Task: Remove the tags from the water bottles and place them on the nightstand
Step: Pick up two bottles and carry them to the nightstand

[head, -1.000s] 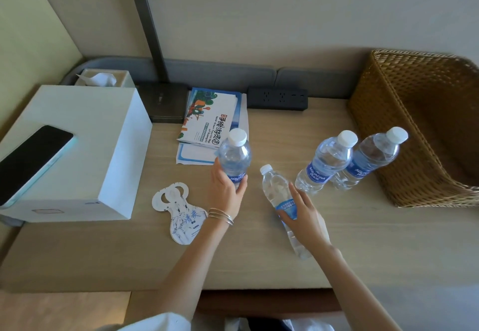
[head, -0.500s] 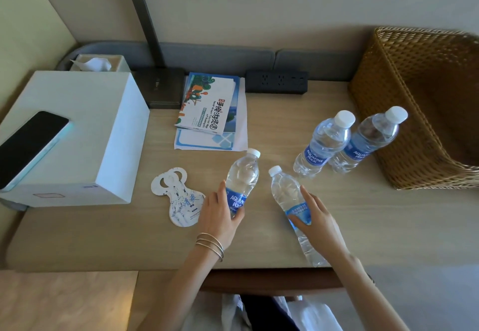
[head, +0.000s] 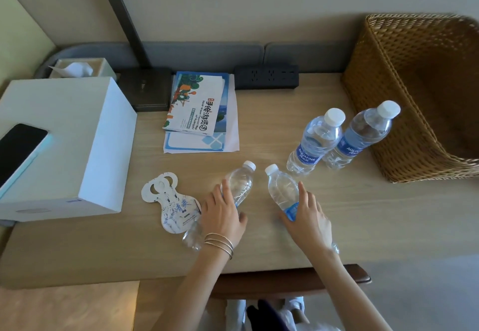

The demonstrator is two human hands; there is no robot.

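Bottles [head: 239, 182] lay flat right of the tags [head: 176, 206], caps away from me; my left hand [head: 223, 216] gripped one, right hand [head: 308, 219] the other.

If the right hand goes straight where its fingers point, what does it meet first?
The right hand would probably meet the nearer standing bottle, near its base; depth is unclear.

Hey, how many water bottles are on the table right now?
4. The left hand holds the first bottle, the right hand the second bottle, both lying down; the third bottle and fourth bottle stand together beside the wicker basket. Part of the basket's inside is hidden.
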